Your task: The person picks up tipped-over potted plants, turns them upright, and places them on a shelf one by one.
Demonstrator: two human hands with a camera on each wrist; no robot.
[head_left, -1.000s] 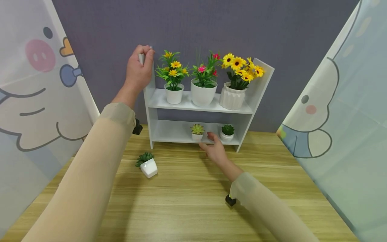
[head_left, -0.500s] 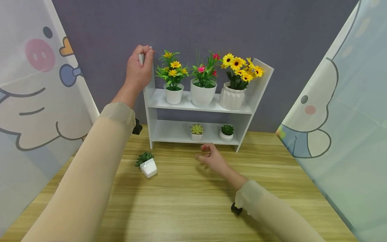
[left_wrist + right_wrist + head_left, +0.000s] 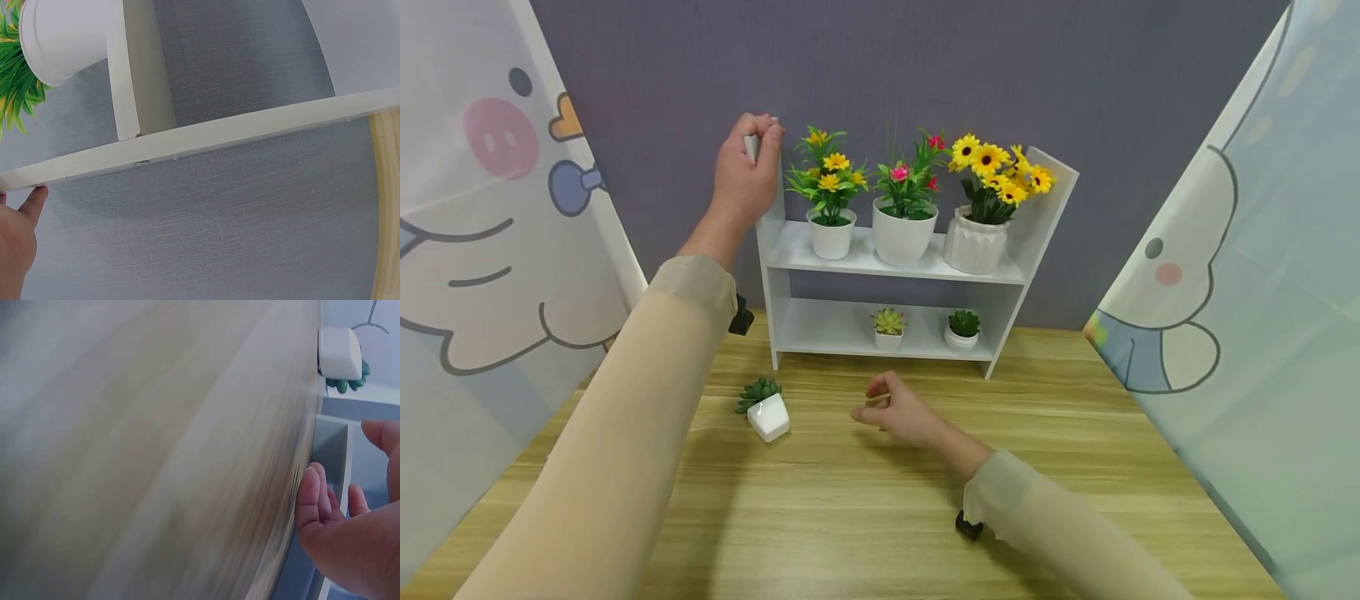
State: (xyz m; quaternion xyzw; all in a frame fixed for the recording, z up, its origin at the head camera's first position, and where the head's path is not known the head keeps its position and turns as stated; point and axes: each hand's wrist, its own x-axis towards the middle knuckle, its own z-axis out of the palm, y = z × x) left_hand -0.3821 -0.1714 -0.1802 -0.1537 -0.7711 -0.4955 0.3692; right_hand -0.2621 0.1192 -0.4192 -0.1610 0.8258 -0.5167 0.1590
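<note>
My left hand [image 3: 747, 171] grips the top of the left side panel of a white two-tier shelf [image 3: 898, 352]. In the left wrist view, part of that hand [image 3: 15, 240] shows at the panel's edge. My right hand [image 3: 902, 412] hovers over the table in front of the shelf, fingers loosely bent and thumb apart, holding nothing. Left of it, a dark green succulent in a white square pot [image 3: 769, 418] lies tipped over on the table. On the lower tier stand a yellow-green succulent [image 3: 889, 325] and a small dark green succulent [image 3: 963, 325], both in white pots.
On the upper tier stand a yellow-flowered plant [image 3: 831, 237], a pink-flowered plant [image 3: 904, 233] and a pot of sunflowers [image 3: 976, 242]. A grey wall [image 3: 1150, 167] rises behind. Cartoon-printed cloths [image 3: 1262, 333] hang on both sides of the wooden table [image 3: 850, 517].
My right hand has drawn back from beside the yellow-green succulent on the lower tier and moved left over the table, towards the tipped pot. My left hand has kept its place.
</note>
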